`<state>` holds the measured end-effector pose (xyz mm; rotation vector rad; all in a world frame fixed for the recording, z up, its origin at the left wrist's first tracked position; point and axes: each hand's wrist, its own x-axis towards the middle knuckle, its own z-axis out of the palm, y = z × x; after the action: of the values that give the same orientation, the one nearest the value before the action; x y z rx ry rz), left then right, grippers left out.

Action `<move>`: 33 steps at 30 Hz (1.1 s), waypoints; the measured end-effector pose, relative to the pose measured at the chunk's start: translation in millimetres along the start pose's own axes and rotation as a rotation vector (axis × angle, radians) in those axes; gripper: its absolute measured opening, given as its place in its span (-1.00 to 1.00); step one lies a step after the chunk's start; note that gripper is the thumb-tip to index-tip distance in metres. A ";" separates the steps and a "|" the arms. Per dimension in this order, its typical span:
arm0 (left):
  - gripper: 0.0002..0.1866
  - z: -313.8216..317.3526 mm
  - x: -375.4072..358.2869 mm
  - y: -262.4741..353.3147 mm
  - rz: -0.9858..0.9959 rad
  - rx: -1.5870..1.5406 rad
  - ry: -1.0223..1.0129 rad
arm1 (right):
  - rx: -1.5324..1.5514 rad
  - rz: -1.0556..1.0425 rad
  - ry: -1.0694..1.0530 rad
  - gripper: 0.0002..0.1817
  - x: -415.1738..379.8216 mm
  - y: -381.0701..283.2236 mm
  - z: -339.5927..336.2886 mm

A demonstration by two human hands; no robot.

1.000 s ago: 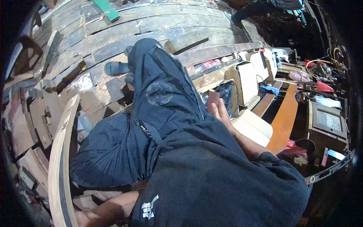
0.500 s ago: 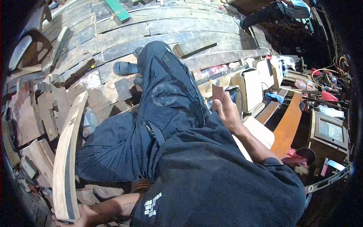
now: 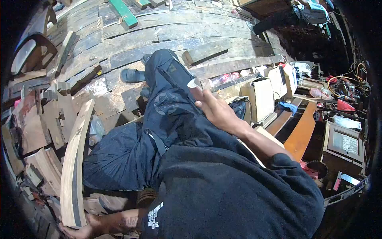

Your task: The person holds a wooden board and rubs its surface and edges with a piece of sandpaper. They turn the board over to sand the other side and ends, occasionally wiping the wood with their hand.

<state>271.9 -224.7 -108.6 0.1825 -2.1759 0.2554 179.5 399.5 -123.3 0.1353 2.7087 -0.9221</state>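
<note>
A long, slightly curved wooden piece [image 3: 73, 171], pale with a dark stripe along its length, stands at the left beside my bent leg. My left hand [image 3: 86, 229] is closed around its lower end at the bottom left. Over my thigh, my right hand [image 3: 221, 113] pinches a small brown sheet of sandpaper [image 3: 195, 90], whose upper edge curls to show a whitish side. The sandpaper is apart from the wooden piece. Some fingers of both hands are hidden.
Wood offcuts [image 3: 36, 123] crowd the left side, near a clear plastic bottle [image 3: 96, 129]. A green board [image 3: 123, 12] lies on the plank floor [image 3: 175, 32]. Cardboard boxes [image 3: 262, 99] and an orange-brown board [image 3: 300, 133] are at the right. Another person [image 3: 310, 16] is at the top right.
My right hand has swung left with the sandpaper, from beside my hip to over my thigh. The wooden piece in my left hand has shifted slightly right.
</note>
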 end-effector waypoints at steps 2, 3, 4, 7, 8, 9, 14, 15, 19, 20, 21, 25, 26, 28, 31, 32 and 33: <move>-0.18 4.0 -5.3 -6.8 0.009 0.017 0.011 | 0.039 -0.002 -0.030 -0.65 5.0 5.3 4.1; -0.19 4.9 -10.5 -10.1 -0.048 0.031 0.014 | -0.015 0.047 -0.105 -0.66 11.1 -0.3 1.3; -0.21 5.3 -4.6 -3.2 -0.097 0.040 0.013 | -0.021 0.034 -0.131 -0.66 14.9 1.3 4.5; -0.34 -9.5 22.5 46.5 0.076 0.177 0.016 | -0.018 -0.048 -0.121 -0.66 12.6 21.0 13.4; -0.45 -4.0 19.1 45.8 0.047 0.175 0.075 | -0.036 -0.001 -0.133 -0.65 8.5 25.6 12.0; -0.45 0.9 18.6 41.3 0.051 0.166 0.079 | -0.058 0.045 -0.143 -0.64 5.2 32.4 10.2; -0.47 -1.5 22.6 71.6 -0.180 0.013 0.054 | -0.059 0.151 -0.087 -0.60 -27.5 71.4 27.6; -0.49 -0.4 29.8 86.6 -0.179 0.032 0.086 | -0.054 0.152 -0.083 -0.60 -29.5 73.7 28.5; -0.71 27.6 52.6 70.4 -1.073 -1.229 0.501 | -0.028 0.161 -0.036 -0.59 -37.0 81.9 35.5; -0.74 37.5 53.6 62.1 -0.895 -1.146 0.476 | -0.018 0.159 -0.017 -0.59 -37.5 85.2 38.3; -0.74 43.1 57.8 65.7 -0.798 -1.043 0.470 | -0.009 0.156 -0.001 -0.60 -38.8 88.0 40.7; -0.73 59.8 58.8 74.8 -0.560 -0.500 0.489 | 0.047 0.127 0.056 -0.58 -39.4 95.3 41.0; -0.73 66.3 56.4 68.2 -0.539 -0.317 0.496 | 0.087 0.182 0.034 -0.57 -41.1 94.0 37.3; -0.72 85.3 50.7 47.8 -0.551 -0.018 0.515 | 0.108 0.190 0.057 -0.57 -40.8 90.6 33.3; -0.68 78.6 60.7 83.9 -0.666 -1.064 0.739 | 0.135 0.134 0.146 -0.56 -30.1 97.2 31.8; -0.66 71.9 57.9 69.4 -0.329 -0.585 0.620 | 0.191 0.084 0.202 -0.56 -21.6 97.5 32.1; -0.63 66.6 51.7 54.2 -0.029 -0.097 0.447 | 0.106 0.005 0.299 -0.60 -15.1 90.9 28.5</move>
<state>177.6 -190.7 -110.3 0.0916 -1.7362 0.1556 216.5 454.2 -193.7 0.3256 2.9256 -1.1245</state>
